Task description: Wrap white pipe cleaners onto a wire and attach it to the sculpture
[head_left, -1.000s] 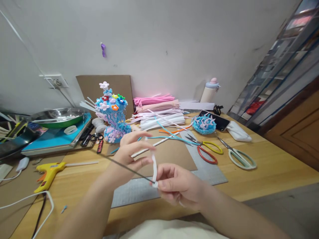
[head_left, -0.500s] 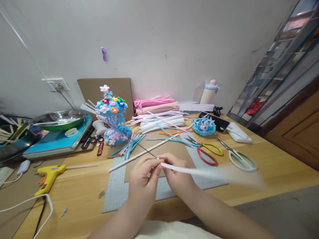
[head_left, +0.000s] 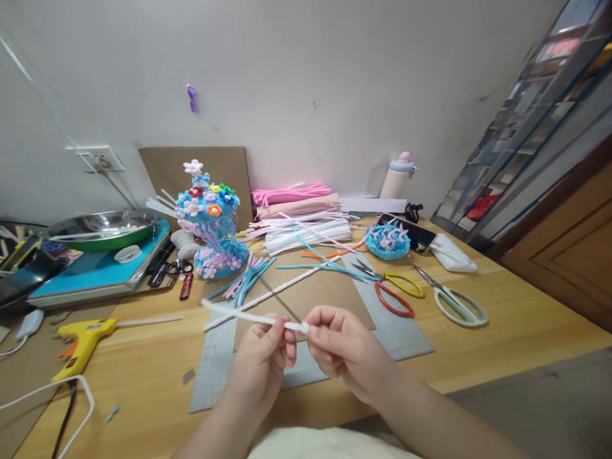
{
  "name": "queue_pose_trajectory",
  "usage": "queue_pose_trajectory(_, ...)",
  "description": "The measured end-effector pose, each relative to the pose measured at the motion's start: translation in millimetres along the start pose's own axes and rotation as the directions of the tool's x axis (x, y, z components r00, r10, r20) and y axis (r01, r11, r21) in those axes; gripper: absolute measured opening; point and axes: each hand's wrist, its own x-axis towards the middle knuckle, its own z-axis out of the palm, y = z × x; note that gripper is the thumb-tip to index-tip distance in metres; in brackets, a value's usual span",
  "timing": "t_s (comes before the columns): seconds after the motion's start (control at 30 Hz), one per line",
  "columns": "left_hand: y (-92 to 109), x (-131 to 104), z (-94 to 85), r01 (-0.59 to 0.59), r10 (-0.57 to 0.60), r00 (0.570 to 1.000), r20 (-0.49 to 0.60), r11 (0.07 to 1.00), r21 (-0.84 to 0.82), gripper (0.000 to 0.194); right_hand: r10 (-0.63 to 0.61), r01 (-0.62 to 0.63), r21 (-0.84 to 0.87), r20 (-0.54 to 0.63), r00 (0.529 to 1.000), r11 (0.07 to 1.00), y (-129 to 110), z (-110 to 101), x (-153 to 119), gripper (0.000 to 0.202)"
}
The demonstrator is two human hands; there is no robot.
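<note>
Over the mat, both hands are close together, fingers closed in pinches. A white pipe cleaner (head_left: 248, 315) runs left from them, its free tip in the air. My left hand (head_left: 262, 357) pinches it between thumb and fingers. My right hand (head_left: 347, 344) grips its other end, where a small white knob or coil shows between the fingertips. A thin dark rod (head_left: 282, 299) slants up and left from that spot; which hand bears it is hard to tell. Beyond the hands lies another long white pipe cleaner (head_left: 268, 293), beside cut pink and blue pieces (head_left: 248, 280).
A blue flower-covered pipe-cleaner piece (head_left: 210, 223) stands at back left, a round blue one (head_left: 388, 241) at back right. Bundled pipe cleaners (head_left: 306, 236) lie behind. Red-yellow pliers-like scissors (head_left: 392, 299) and white-handled scissors (head_left: 459, 306) are right; a yellow glue gun (head_left: 86, 341) lies left.
The pipe cleaner's free end has swung from the right side over to the left. My hands have drawn slightly apart, and the view has shifted a little.
</note>
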Motion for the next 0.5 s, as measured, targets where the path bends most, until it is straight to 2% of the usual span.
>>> queue_pose_trajectory(0.1,14,2,-5.7,0.092,-0.094,0.994,0.062,0.995,0.046,0.031,0.043,-0.036,-0.046,0.144,0.989,0.998,1,2,-6,0.031)
queue_pose_trajectory(0.27,38,6,-11.9,0.166,-0.198,0.963,0.184,0.97,0.176,0.027,0.218,-0.229,-0.001,0.304,0.927,0.974,7,2,-6,0.032)
queue_pose_trajectory(0.37,42,10,-10.1,0.163,-0.208,0.958,0.197,0.961,0.224,0.025,0.217,-0.224,0.0,0.26,0.941,0.975,13,3,-7,0.034)
queue_pose_trajectory(0.43,39,11,-7.6,0.13,-0.16,0.98,0.117,0.965,0.226,0.027,0.152,-0.146,-0.043,0.164,0.975,0.988,16,2,-6,0.033)
queue_pose_trajectory(0.5,30,10,-5.7,0.067,-0.065,0.998,-0.014,0.975,0.212,0.028,0.058,-0.05,-0.115,0.063,0.996,0.992,17,0,-2,0.032)
